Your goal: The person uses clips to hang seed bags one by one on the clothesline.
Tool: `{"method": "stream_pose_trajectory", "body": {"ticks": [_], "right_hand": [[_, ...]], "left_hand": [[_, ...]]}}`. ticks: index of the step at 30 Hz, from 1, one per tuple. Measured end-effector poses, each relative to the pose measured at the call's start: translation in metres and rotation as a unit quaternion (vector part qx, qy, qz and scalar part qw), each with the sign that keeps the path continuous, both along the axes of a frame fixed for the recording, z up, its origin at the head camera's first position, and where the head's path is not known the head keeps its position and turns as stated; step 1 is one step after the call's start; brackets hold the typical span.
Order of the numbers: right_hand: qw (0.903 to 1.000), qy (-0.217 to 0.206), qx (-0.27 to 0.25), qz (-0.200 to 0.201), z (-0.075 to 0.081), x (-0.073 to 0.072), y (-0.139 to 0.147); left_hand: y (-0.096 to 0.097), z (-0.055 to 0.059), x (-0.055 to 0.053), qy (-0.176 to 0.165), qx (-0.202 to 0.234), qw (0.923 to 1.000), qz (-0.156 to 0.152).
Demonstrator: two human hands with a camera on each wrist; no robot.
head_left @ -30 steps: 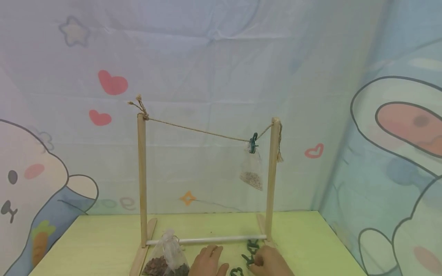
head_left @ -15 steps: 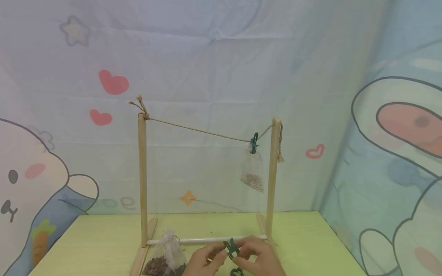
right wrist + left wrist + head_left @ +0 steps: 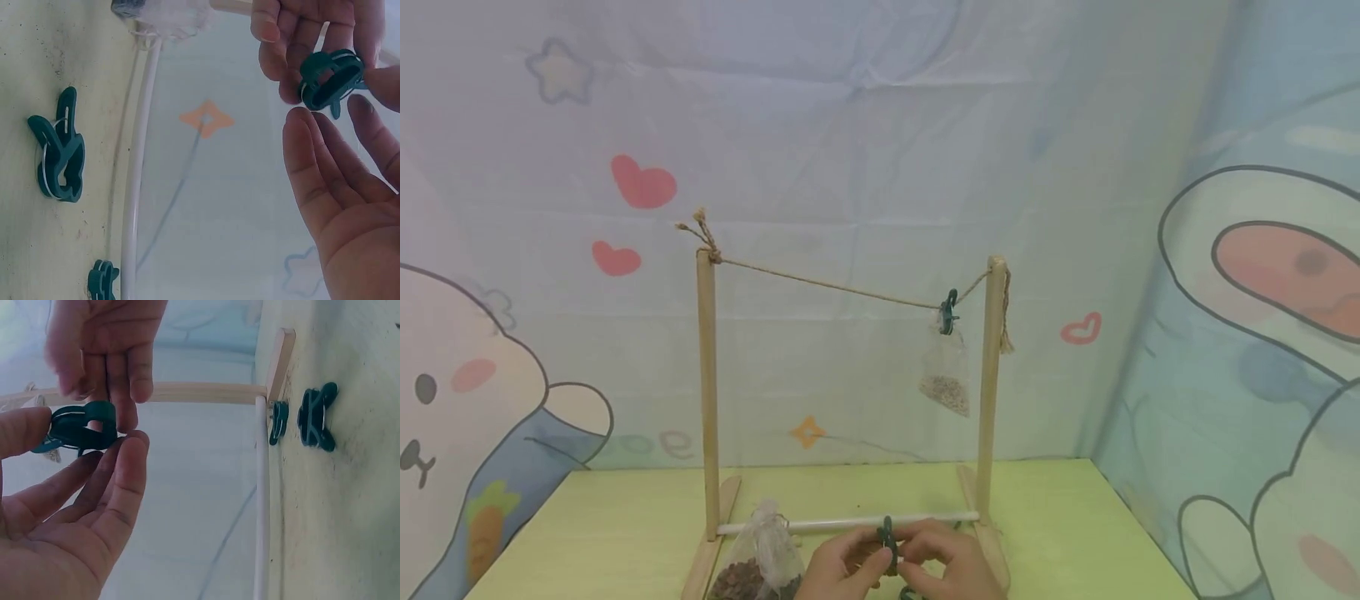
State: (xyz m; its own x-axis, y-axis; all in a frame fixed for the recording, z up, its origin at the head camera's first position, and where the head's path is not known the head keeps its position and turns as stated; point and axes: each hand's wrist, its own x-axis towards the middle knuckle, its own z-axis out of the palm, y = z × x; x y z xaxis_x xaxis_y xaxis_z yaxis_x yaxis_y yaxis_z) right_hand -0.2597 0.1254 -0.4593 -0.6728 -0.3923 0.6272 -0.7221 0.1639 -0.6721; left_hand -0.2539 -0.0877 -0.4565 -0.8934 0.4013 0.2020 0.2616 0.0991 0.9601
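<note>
Wrist views show two loose clips fronting the white rod — head view mostly hides them. Nearer than the rod, the left hand pinches a green clip, newly turned edge-on; the right hand curls close — hold unclear.

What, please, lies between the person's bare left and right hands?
In both wrist views, a dark-green plastic clip shows between the left hand and the right hand.
</note>
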Motion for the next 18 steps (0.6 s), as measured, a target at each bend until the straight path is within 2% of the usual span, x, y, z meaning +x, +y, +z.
{"method": "stream_pose_trajectory", "body": {"ticks": [3,6,9,11,13,18], "right_hand": [[0.9999,-0.016,-0.005,-0.002,0.004,0.001,0.002],[0.9998,-0.016,-0.007,0.006,0.007,0.001,0.005],[0.9994,-0.013,-0.005,0.032,0.008,0.0,0.008],[0.9987,-0.014,-0.002,0.048,0.008,-0.002,0.01],[0.9983,-0.02,0.001,0.055,0.007,-0.002,0.01],[0.9982,-0.04,0.004,0.045,0.007,0.0,0.011]], "left_hand": [[0.001,0.002,0.003,0.057,-0.021,0.9976,0.034],[0.001,0.003,0.005,0.13,-0.051,0.9882,0.061],[0.002,0.005,0.006,0.182,-0.08,0.9782,0.062],[0.002,0.005,0.006,0.201,-0.095,0.9734,0.056],[0.002,0.005,0.005,0.207,-0.101,0.9719,0.046],[0.004,0.003,0.003,0.203,-0.108,0.9727,0.034]]}}
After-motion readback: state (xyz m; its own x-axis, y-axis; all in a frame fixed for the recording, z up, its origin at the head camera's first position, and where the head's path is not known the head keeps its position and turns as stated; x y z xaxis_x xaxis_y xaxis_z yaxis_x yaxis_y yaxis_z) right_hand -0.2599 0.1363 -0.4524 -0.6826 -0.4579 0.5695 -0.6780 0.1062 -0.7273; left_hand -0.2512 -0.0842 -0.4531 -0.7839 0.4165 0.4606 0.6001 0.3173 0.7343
